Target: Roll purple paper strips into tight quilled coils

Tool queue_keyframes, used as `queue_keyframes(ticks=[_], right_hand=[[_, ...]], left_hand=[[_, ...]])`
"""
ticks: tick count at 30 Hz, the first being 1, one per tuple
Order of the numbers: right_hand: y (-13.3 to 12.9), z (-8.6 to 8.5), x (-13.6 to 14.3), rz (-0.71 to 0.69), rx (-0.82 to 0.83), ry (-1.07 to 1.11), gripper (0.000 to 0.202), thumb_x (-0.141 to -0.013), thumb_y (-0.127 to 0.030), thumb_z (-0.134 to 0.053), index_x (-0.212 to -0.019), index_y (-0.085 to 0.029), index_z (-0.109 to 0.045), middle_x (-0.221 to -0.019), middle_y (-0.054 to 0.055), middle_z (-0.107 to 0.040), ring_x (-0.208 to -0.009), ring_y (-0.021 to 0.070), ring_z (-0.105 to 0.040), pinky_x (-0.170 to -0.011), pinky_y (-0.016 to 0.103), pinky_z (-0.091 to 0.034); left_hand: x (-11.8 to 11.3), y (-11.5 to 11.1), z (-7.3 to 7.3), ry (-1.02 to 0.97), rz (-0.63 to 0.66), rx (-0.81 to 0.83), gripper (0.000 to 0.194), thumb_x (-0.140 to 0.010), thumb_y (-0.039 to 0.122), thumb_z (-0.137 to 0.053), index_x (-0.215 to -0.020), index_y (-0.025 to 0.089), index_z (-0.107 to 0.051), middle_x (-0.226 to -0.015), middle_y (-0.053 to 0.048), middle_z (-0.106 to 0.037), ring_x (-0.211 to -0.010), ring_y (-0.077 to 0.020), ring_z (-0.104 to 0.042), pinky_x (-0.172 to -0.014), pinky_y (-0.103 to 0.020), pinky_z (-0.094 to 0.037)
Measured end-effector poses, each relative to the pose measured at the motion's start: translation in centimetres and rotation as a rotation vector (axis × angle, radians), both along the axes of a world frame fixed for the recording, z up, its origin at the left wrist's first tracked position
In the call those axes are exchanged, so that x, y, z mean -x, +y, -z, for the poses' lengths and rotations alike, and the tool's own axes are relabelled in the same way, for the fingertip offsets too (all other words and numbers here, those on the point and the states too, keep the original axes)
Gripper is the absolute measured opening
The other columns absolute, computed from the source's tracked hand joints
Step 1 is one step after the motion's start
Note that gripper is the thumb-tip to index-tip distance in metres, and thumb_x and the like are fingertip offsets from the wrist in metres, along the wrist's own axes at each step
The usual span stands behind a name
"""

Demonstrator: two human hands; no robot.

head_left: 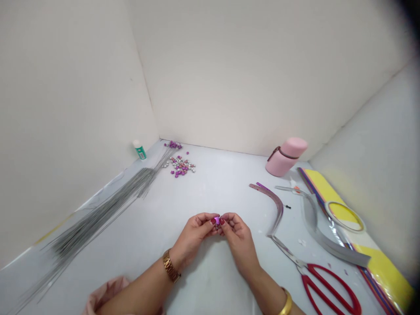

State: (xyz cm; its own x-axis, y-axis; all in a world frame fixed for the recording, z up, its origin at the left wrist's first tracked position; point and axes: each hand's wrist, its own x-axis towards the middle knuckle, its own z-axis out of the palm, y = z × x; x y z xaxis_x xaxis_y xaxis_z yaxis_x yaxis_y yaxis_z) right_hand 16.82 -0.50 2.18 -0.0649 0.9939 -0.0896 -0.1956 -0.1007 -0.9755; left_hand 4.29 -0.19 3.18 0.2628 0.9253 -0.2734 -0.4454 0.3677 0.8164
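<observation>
A small purple paper star (217, 220) is pinched between my two hands above the middle of the white table. My left hand (200, 227) grips it from one side with thumb and fingertips. From the other side my right hand (234, 232) presses its thumb and fingers on it. The fingers hide much of the star. Beyond my hands lies a pile of small purple, silver and pinkish paper stars (182, 166). Purple and pinkish paper strips (274, 199) curve across the table to the right.
Red-handled scissors (303, 266) lie at right front, near grey strips (337, 247). A tape roll (344, 216) rests on yellow sheets (383, 271). A pink flask (285, 157) stands behind. Leftward are thin grey wires (108, 212) and a glue stick (140, 150). Walls bound the table.
</observation>
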Motion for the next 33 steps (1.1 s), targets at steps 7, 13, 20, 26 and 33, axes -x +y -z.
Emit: queue_keyframes(ticks=[7,13,20,26,33], right_hand=[[0.08,0.05,0.15,0.005,0.026,-0.016,0.009,-0.081,-0.027,-0.051,-0.079,-0.018,-0.05,-0.067,-0.001,-0.058,-0.059,0.013,-0.056,-0.057,0.024,-0.044],[0.04,0.02,0.04,0.009,0.024,-0.048,0.011,-0.08,-0.029,-0.051,-0.079,-0.018,-0.051,-0.064,0.0,-0.057,-0.059,0.0141,-0.056,-0.055,0.025,-0.043],[-0.02,-0.11,-0.14,0.026,-0.021,-0.115,0.01,-0.079,-0.028,-0.053,-0.078,-0.018,-0.055,-0.067,0.001,-0.059,-0.065,0.0162,-0.055,-0.062,0.027,-0.044],[-0.17,-0.28,-0.47,-0.006,-0.16,-0.316,0.009,-0.08,-0.024,-0.051,-0.077,-0.02,-0.058,-0.073,0.003,-0.06,-0.069,0.0183,-0.056,-0.064,0.029,-0.043],[-0.05,-0.05,-0.4,0.007,-0.091,-0.118,0.016,-0.076,-0.027,-0.057,-0.091,-0.02,-0.054,-0.076,0.002,-0.061,-0.07,0.0173,-0.058,-0.065,0.029,-0.045]], left_hand=[[-0.25,0.0,0.22,0.046,-0.037,-0.041,0.015,-0.073,0.019,-0.061,-0.084,0.011,-0.065,-0.068,-0.003,-0.062,-0.064,-0.0108,-0.054,-0.066,-0.024,-0.041],[-0.4,-0.03,0.05,0.13,-0.062,-0.066,0.02,-0.07,0.024,-0.064,-0.085,0.01,-0.066,-0.071,-0.006,-0.064,-0.067,-0.0137,-0.056,-0.067,-0.027,-0.042],[-0.26,0.07,-0.42,0.248,-0.075,-0.077,0.021,-0.068,0.025,-0.065,-0.083,0.011,-0.068,-0.071,-0.006,-0.066,-0.067,-0.0148,-0.055,-0.067,-0.027,-0.041],[0.0,0.14,-0.13,0.3,-0.074,-0.096,0.02,-0.068,0.025,-0.064,-0.084,0.013,-0.068,-0.071,-0.005,-0.065,-0.064,-0.0139,-0.052,-0.064,-0.026,-0.041],[0.24,0.2,0.09,0.28,-0.05,-0.12,0.019,-0.07,0.024,-0.062,-0.084,0.012,-0.068,-0.068,-0.004,-0.064,-0.064,-0.0137,-0.053,-0.065,-0.025,-0.04]])
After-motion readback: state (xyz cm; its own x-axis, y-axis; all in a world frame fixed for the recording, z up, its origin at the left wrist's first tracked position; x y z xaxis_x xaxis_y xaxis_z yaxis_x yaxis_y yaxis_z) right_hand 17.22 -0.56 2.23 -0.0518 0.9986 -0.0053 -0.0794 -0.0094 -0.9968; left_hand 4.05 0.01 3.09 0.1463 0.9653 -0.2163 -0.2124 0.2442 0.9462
